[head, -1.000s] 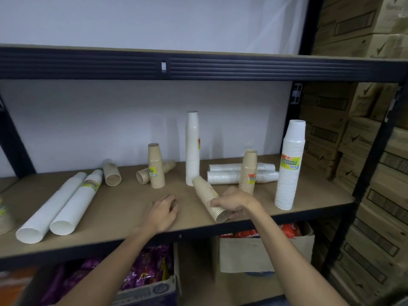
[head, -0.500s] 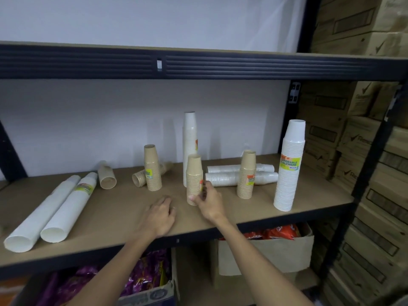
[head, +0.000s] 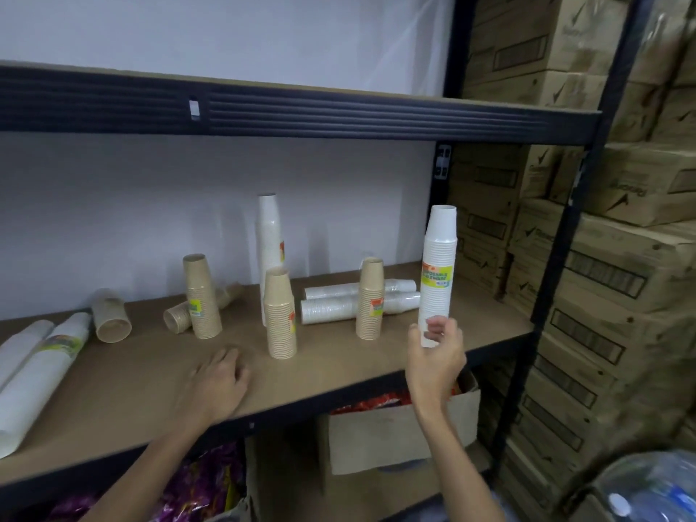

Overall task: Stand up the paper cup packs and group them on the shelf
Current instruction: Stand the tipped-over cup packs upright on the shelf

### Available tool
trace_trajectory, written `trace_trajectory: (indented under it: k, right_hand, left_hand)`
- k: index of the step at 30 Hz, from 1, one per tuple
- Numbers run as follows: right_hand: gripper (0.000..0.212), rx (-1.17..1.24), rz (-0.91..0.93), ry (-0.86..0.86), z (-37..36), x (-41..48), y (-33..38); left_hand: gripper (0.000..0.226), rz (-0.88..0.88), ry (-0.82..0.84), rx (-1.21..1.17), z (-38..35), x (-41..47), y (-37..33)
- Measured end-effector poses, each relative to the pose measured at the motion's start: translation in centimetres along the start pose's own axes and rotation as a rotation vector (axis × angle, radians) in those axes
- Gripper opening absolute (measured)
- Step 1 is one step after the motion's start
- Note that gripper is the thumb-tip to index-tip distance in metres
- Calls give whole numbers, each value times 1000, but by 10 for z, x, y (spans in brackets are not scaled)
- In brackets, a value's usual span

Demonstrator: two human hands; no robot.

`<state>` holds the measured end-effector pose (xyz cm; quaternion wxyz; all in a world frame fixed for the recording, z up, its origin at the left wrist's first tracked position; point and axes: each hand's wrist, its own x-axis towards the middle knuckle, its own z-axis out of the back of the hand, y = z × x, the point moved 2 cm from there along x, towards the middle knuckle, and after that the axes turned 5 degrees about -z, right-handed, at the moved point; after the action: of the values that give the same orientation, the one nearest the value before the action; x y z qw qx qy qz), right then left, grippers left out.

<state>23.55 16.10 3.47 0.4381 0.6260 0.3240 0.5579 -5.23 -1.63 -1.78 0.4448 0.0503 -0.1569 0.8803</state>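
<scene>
Grouping step in hand, by the look of it: right hand (head: 437, 356) wrapped around the base of the tall white cup pack (head: 438, 275), fingers (head: 437, 327) curled over its lowest rings, pack upright at the right end of the wooden shelf (head: 124, 386), near the front edge; whether lifted clear of the board or resting on it, impossible to say. Left hand (head: 220, 380) lying on the shelf near the front, fingers loosely curled and holding nothing. Already standing: three kraft cup packs, one just right of the left hand (head: 280, 314), one further left (head: 201, 295), one to the right (head: 371, 299), plus a slim white pack (head: 269, 243) at the back against the wall. Not yet stood up: two clear-wrapped white packs (head: 331, 305) lying behind the right kraft pack, a kraft pack (head: 179, 316) lying behind the left one, a short kraft stack (head: 111, 314) on its side, and two long white packs (head: 41, 363) lying at far left. Next move, probably: carrying the tall pack leftward toward the standing cluster, kept vertical with a firm low grip, since so tall a stack held only at its base seems prone to sway or tip, then setting it down beside the others without knocking them.
</scene>
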Motion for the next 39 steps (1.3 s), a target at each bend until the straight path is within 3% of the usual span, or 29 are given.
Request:
trace_trajectory:
  k: [2, 6, 10, 13, 18, 20, 23, 26, 31, 39]
  right_hand:
    - [39, -66, -39, -34, 12, 20, -10]
    - [68, -196, -127, 146, 14, 47, -27]
    - [82, -257, -121, 261, 5, 58, -46]
    - [77, -288, -133, 329, 0, 61, -56]
    - [64, -291, -105, 345, 1, 65, -58]
    - [64, -289, -95, 354, 1, 66, -60]
    - [65, -293, -82, 371, 0, 69, -61]
    - [65, -307, -70, 383, 0, 76, -63]
    - [64, -346, -112, 353, 3, 107, -70]
    - [76, -340, -243, 368, -4, 133, -81]
  left_hand:
    - [41, 14, 5, 2, 0, 1, 1]
    - [41, 93, 51, 8, -1, 3, -16]
    - [43, 112, 39, 28, 0, 0, -34]
    - [49, 102, 45, 9, 3, -6, -38]
    - [28, 55, -133, -58, 18, -33, -58]
    - [30, -119, -158, -117, 12, -38, -60]
    - [35, -442, -31, -196, -4, -35, -71]
    - [46, -580, 73, -189, -15, -21, -102]
    - [58, -536, 200, -215, -30, 8, -125]
    - [59, -513, 178, -218, -40, 16, -122]
